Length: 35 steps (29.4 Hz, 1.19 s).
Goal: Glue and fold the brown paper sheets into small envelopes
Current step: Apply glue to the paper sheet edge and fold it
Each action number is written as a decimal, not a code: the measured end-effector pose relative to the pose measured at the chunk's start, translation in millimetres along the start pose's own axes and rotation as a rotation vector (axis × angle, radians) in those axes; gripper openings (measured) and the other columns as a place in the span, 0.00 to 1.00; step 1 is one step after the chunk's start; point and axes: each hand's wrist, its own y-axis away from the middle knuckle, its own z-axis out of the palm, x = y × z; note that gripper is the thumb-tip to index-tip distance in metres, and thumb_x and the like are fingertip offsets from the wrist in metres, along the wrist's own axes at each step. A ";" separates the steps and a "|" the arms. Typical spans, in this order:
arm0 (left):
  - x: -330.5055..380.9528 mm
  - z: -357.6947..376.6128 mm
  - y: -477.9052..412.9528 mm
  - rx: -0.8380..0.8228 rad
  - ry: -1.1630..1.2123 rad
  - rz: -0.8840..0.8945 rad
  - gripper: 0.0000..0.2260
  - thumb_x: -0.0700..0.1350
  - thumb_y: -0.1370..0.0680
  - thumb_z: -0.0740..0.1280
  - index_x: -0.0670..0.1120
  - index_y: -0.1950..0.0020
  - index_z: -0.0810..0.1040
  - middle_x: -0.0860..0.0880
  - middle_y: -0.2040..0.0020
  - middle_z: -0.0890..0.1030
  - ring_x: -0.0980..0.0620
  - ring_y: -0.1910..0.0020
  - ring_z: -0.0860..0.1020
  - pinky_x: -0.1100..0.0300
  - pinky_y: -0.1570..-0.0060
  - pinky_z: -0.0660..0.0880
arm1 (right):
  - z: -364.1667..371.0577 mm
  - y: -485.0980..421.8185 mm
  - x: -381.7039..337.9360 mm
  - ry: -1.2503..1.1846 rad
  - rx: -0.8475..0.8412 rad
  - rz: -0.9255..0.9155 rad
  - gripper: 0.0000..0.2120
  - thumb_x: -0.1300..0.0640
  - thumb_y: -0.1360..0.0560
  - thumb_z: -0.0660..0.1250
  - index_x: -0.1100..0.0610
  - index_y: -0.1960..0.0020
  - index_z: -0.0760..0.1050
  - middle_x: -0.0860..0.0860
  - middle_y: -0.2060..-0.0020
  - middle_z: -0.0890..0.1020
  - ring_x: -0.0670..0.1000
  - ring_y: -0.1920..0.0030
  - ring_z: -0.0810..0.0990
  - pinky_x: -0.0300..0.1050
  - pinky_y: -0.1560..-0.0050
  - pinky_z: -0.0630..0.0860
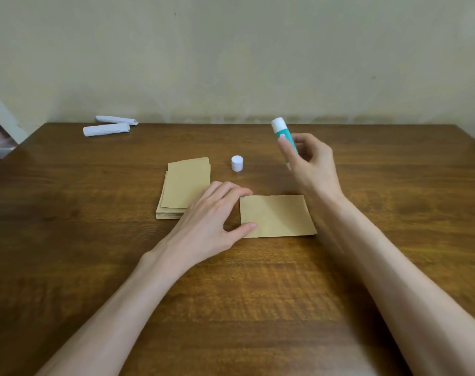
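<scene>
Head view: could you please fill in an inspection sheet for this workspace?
Surface: wooden table.
Job's things: one brown sheet lying flat; stack of brown sheets left of it; uncapped glue stick; white cap standing on the table.
Clutter: two folded white papers, far left.
Hands: left hand touches the sheet's left edge; right hand holds the glue stick raised.
Cables: nothing seen.
Surroundings: plain wall behind.

head-worn view, forward-down over near table (76,185)
</scene>
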 end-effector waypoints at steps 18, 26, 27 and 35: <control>-6.7 5.3 0.5 0.013 -0.138 -0.016 0.36 0.76 0.27 0.57 0.55 0.28 0.76 0.58 0.30 0.72 0.54 0.27 0.62 0.57 0.35 0.57 | -11.1 47.3 6.5 0.101 -0.490 -0.319 0.10 0.54 0.18 0.72 0.56 0.39 0.81 0.46 0.47 0.86 0.50 0.45 0.85 0.51 0.46 0.80; -4.7 3.6 -0.5 0.011 -0.120 -0.044 0.36 0.74 0.27 0.63 0.55 0.26 0.76 0.57 0.29 0.71 0.55 0.26 0.61 0.55 0.33 0.58 | -2.1 49.9 21.2 0.195 -0.577 -0.408 0.17 0.54 0.16 0.69 0.52 0.29 0.76 0.47 0.41 0.83 0.52 0.43 0.80 0.57 0.46 0.78; -5.1 3.5 -0.6 0.005 -0.121 -0.051 0.36 0.74 0.28 0.63 0.55 0.26 0.75 0.57 0.29 0.71 0.55 0.26 0.61 0.55 0.32 0.58 | -1.2 50.5 22.0 0.199 -0.580 -0.406 0.17 0.55 0.16 0.69 0.52 0.28 0.75 0.47 0.40 0.82 0.52 0.43 0.80 0.56 0.46 0.78; -7.6 6.5 -0.2 0.010 -0.116 -0.061 0.35 0.76 0.28 0.62 0.57 0.29 0.77 0.59 0.31 0.71 0.55 0.27 0.60 0.52 0.31 0.60 | 1.3 53.2 17.5 0.230 -0.599 -0.399 0.12 0.57 0.17 0.70 0.51 0.35 0.77 0.45 0.45 0.84 0.49 0.44 0.82 0.52 0.47 0.79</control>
